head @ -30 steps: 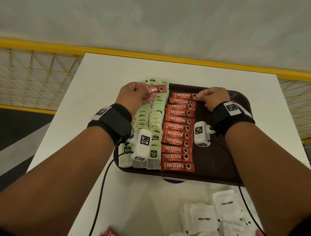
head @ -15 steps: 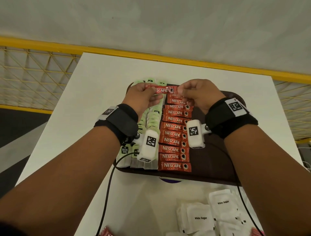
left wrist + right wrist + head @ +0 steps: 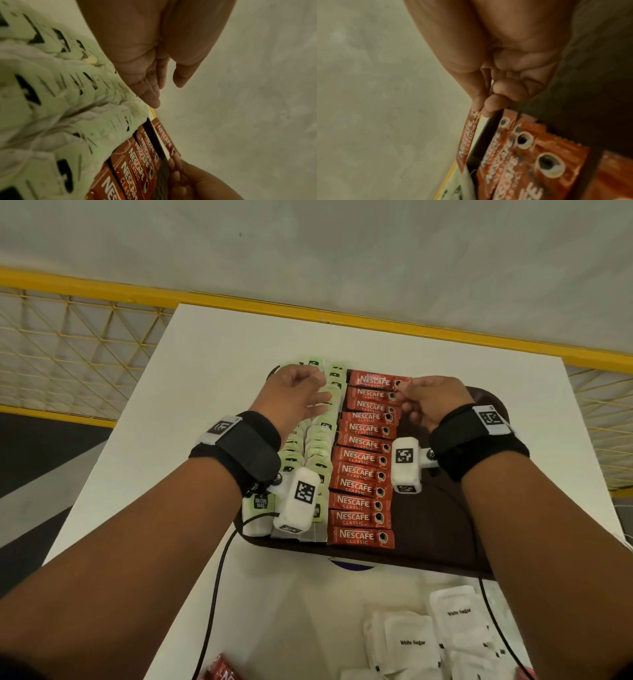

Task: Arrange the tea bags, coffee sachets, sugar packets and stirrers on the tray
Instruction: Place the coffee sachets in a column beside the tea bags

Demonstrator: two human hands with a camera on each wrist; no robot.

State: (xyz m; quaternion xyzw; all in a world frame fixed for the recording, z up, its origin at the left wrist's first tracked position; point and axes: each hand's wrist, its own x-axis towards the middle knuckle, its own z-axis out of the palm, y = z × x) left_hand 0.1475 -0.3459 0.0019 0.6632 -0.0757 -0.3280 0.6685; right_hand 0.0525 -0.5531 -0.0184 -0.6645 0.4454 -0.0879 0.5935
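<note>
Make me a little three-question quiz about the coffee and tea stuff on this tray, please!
1. True or false: the white sugar packets already lie on the tray.
2. Which hand pinches the top coffee sachet? A) left hand B) right hand C) both
3. Fill in: the green tea bags lie to the ____ of the red coffee column.

Key
1. False; they lie on the white table, nearer the person than the tray.
2. B; the left hand is over the tea bags with relaxed fingers, holding nothing.
3. Left.
</note>
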